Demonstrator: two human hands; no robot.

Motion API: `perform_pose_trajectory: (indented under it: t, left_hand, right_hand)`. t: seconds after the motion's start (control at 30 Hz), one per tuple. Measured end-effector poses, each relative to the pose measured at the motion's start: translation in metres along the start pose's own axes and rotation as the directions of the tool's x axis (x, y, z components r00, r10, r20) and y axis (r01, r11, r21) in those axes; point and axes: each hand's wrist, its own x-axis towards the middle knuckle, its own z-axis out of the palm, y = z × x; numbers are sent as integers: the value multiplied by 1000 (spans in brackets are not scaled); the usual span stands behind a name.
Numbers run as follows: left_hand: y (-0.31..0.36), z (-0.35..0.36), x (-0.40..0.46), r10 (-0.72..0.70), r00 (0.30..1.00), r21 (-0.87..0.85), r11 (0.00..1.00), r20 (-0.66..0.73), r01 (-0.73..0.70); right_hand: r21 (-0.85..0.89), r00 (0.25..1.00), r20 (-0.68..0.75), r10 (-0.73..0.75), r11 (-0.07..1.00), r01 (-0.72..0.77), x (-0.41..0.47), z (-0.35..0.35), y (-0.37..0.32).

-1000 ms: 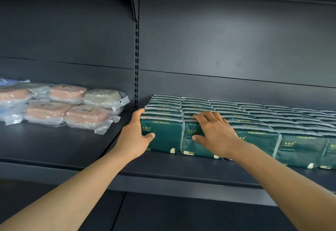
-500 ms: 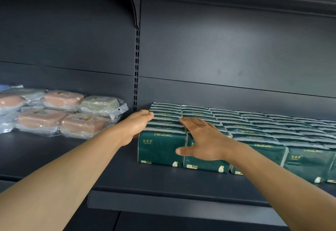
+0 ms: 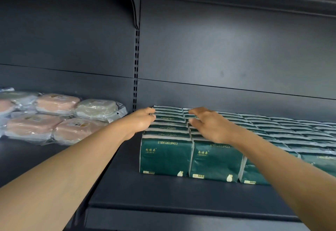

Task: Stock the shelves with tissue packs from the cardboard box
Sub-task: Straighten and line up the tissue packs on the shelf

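The green tissue packs point(image 3: 166, 155) stand upright in tight rows on the dark shelf point(image 3: 163, 194), from the front edge back to the rear wall, and the rows continue to the right. My left hand point(image 3: 141, 121) lies against the left side of the first column, near the back, the fingers bent a little over the top edges of the packs; I do not see that it holds any pack. My right hand point(image 3: 209, 125) rests on top of the second column, the fingers spread and quite relaxed, pressing down and not gripping.

I judge that I am squaring the rows, so the step is almost finished here. The cardboard box is not in view.

The risk is in the pushing. The packs are soft and stand on a narrow side, so if I press too hard from the left, the back ones can lean or slide and the column will bend. The front pack can also tip forward off the shelf. The wrapped pink and pale items point(image 3: 58, 119) lie near on the left shelf, and my forearm could brush them.
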Motion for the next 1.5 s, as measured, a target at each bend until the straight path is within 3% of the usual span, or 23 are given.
perform_pose_trajectory:
  t: [0.4,0.6,1.23,1.37,1.5]
  left_hand:
    - [-11,6,26,24,998,136,990,51,-31]
    - [-12,7,27,57,998,205,977,28,-62]
    - [-11,9,25,18,999,212,977,30,-24]
    - [-5,7,19,33,999,242,970,14,-35]
    - [5,3,3,84,994,219,973,-66,-68]
  right_hand:
    - [-27,979,22,205,979,-204,93,7,12]
    - [-153,976,30,214,966,-207,113,17,14]
    - [-98,986,19,168,981,-165,120,30,18]
    - [-57,988,-47,145,987,-147,109,21,17]
    - [123,969,-232,83,991,-55,74,-7,18]
